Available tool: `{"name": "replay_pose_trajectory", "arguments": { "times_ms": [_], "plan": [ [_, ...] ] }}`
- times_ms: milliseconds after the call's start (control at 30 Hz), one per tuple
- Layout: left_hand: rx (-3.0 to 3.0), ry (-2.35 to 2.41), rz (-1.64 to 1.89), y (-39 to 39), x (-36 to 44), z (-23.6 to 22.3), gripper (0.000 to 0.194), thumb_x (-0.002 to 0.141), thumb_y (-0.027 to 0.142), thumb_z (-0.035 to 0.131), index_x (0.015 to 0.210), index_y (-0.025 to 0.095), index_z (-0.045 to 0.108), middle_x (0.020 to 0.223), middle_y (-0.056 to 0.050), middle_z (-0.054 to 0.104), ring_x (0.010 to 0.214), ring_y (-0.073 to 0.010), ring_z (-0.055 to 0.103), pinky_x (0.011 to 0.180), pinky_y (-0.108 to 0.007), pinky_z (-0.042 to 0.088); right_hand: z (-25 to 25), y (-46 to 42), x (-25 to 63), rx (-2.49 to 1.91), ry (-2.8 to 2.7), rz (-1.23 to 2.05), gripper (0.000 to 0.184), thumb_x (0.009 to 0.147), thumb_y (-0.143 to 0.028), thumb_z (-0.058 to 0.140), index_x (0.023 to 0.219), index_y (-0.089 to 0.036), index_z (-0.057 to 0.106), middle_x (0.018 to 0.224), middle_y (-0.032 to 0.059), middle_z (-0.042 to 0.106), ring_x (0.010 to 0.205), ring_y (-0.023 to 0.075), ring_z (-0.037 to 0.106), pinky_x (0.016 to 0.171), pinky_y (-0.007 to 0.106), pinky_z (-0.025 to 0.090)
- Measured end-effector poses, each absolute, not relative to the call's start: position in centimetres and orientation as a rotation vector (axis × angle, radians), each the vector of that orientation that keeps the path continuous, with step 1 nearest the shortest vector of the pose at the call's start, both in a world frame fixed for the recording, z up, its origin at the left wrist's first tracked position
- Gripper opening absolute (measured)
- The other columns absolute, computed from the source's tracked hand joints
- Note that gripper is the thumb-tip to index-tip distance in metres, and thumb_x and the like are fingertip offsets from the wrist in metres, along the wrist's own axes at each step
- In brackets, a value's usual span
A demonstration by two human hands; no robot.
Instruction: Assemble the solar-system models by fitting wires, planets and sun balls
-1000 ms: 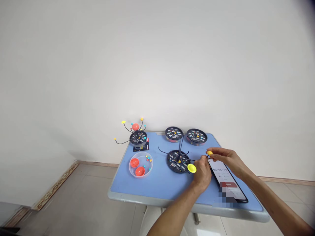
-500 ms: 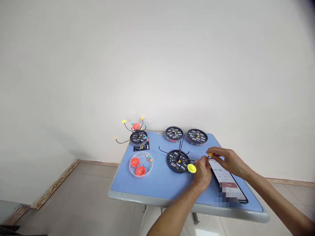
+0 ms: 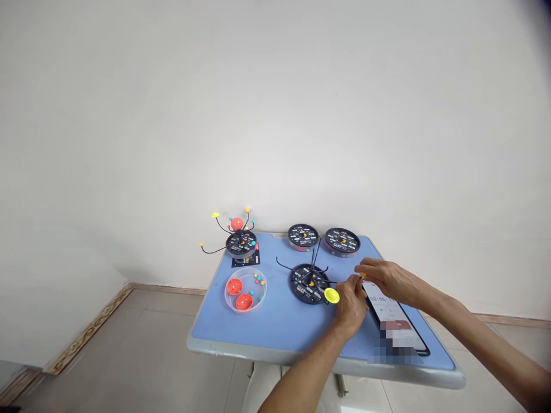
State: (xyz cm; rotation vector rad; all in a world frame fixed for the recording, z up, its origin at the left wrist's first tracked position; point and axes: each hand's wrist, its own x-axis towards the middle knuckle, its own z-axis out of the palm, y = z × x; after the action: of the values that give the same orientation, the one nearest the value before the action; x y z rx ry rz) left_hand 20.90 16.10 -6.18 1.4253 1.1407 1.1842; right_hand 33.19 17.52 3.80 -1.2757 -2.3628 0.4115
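Observation:
A solar system model's black round base [image 3: 301, 293] stands mid-table, several thin curved rods rising from its hub. One long black rod [image 3: 325, 280] reaches right from it, and my left hand [image 3: 350, 310] is closed around its outer end. At that tip, a small orange-yellow ball [image 3: 363, 275] is pinched in the fingers of my right hand [image 3: 390, 280], partly covered by them. Whether the rod has entered the ball I cannot tell. Just left of my left hand is a yellow ringed disc [image 3: 332, 295], beside the base's right edge.
A clear round tray [image 3: 245, 311] holds two red half-shells [image 3: 244, 302] and several small beads. Behind it stands an assembled model [image 3: 241, 243] on a dark card [image 3: 252, 259]. Two round cases [image 3: 303, 236] [image 3: 342, 241] sit at the back. A phone [image 3: 398, 312] showing a timer lies under my right hand.
My right hand has shifted slightly down and left, its fingers now covering more of the ball. My left hand keeps its hold on the rod. The whole view has moved slightly.

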Motion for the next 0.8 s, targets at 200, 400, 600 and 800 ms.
{"name": "replay_pose_trajectory", "arguments": {
  "times_ms": [200, 400, 600, 800],
  "plan": [
    [1.433, 1.133, 1.191, 16.2, 20.6, -6.3, 0.028, 0.095, 0.024, 0.04, 0.094, 0.016, 0.067, 0.06, 0.003, 0.053, 0.038, -0.0078, 0.045, 0.04, -0.019, 0.034, 4.2, 17.4, 32.6, -1.352, -2.548, 0.248, 0.028, 0.09, -0.014, 0.042, 0.077, -0.023, 0.065, 0.079, 0.0061, 0.063, 0.063, 0.0178, 0.058, 0.057, 0.028, 0.039],
    [1.456, 1.155, 1.199, 16.2, 20.4, -6.2, 0.027, 0.093, 0.017, 0.038, 0.086, 0.016, 0.064, 0.061, 0.004, 0.052, 0.038, -0.0075, 0.045, 0.04, -0.019, 0.032, 4.0, 17.4, 32.0, -1.461, -2.616, 0.107, 0.027, 0.091, -0.013, 0.04, 0.077, -0.021, 0.061, 0.078, 0.0057, 0.063, 0.063, 0.0185, 0.06, 0.055, 0.028, 0.038],
    [1.467, 1.168, 1.206, 16.0, 20.2, -6.0, 0.029, 0.095, 0.02, 0.036, 0.09, 0.016, 0.064, 0.064, 0.002, 0.054, 0.039, -0.0092, 0.047, 0.04, -0.02, 0.032, 4.1, 17.2, 32.2, -1.498, -2.63, 0.075, 0.023, 0.094, -0.019, 0.043, 0.101, -0.021, 0.065, 0.091, 0.0084, 0.069, 0.077, 0.0237, 0.068, 0.063, 0.031, 0.047],
    [1.439, 1.174, 1.197, 15.9, 20.3, -6.4, 0.036, 0.097, 0.025, 0.035, 0.116, 0.016, 0.064, 0.067, 0.001, 0.057, 0.04, -0.0105, 0.048, 0.041, -0.021, 0.035, 3.7, 16.9, 33.0, -1.52, -2.599, 0.079, 0.041, 0.09, -0.018, 0.046, 0.131, -0.018, 0.054, 0.111, 0.012, 0.071, 0.084, 0.0253, 0.071, 0.072, 0.035, 0.052]
  ]
}}
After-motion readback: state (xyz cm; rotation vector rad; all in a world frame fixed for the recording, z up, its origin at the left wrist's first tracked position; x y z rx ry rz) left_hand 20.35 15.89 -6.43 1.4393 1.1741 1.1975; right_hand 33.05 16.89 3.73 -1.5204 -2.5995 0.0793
